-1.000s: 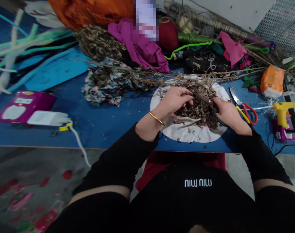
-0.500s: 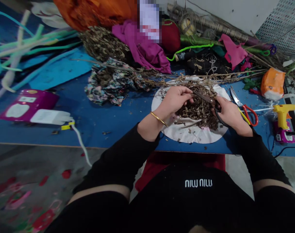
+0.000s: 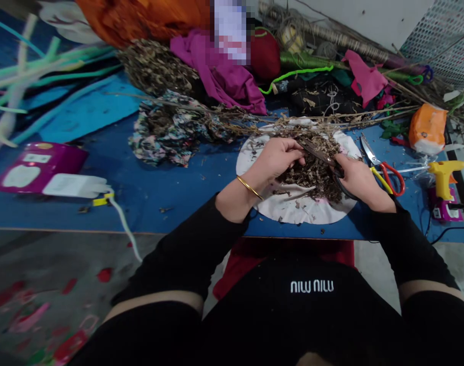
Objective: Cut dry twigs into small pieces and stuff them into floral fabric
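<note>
My right hand (image 3: pixel 356 177) is closed around the handles of dark scissors (image 3: pixel 316 153), whose blades point toward my left hand over a heap of dried leaves (image 3: pixel 327 188). My left hand (image 3: pixel 277 158) is pinched at the blade tips; whatever sits between its fingertips is too small and dark to make out. Below both hands the crumbled brown leaves lie on a round white cloth (image 3: pixel 304 213), with a few stem pieces near its front. A second pair of scissors, with red and yellow handles (image 3: pixel 393 179), rests to the right of the cloth.
A yellow glue gun (image 3: pixel 443 178) and an orange packet (image 3: pixel 428 129) are at the right. Dry branches (image 3: pixel 354 121) cross behind the cloth. Patterned fabric (image 3: pixel 163 137) and purple cloth (image 3: pixel 224 71) lie further back. At left is a purple box (image 3: pixel 39 165) on the blue table (image 3: pixel 201 203).
Both hands stay over the leaf heap, and the right hand's grip on the scissors has shifted slightly. The surroundings sit a little further left in view.
</note>
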A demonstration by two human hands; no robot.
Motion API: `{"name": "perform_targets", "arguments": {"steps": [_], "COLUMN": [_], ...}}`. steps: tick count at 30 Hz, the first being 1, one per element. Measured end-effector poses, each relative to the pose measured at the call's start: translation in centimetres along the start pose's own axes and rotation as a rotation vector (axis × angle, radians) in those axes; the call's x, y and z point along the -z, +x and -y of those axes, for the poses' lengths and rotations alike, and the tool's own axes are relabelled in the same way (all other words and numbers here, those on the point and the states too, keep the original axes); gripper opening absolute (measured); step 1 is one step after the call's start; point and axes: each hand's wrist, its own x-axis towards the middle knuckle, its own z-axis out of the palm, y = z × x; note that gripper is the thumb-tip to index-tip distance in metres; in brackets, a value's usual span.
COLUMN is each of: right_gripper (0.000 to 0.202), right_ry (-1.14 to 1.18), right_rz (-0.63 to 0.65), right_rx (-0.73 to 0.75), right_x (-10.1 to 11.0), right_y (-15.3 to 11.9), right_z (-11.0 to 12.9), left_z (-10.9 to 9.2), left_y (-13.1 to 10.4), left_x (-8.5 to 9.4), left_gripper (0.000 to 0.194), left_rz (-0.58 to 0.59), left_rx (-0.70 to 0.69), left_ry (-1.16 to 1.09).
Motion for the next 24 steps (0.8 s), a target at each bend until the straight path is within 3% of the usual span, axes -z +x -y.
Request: {"name": "perform_targets", "arguments": {"steps": [10,15,20,24], "right_gripper": [0.037,0.033,0.042,0.045], "right_ry": [-0.013,-0.005,0.026,0.037], "right_rz": [-0.014,-0.007,-0.076,-0.06], "right_rx": [0.004,-0.003,-0.029,-0.039], "right_x": [0.08,-0.08,0.14,0.15], "right_y": [0.03,0.03,-0.01,0.03], "right_z": [0.18,-0.06,-0.1,0.01], "left_z": [0.51,0.23,-0.21,-0.3], "left_y": [0.26,0.04,-0.14,-0.19], "left_x": [-0.05,0.01,-0.05,-0.24], "left_gripper": [0.012,0.009,0.012,0.013], "left_rz": [0.047,0.031,-0.053,-0.028], "left_rx": [-0.001,0.013,0.016,0.023], "left_ry": [0.016,0.0,-0.09,-0.106]}}
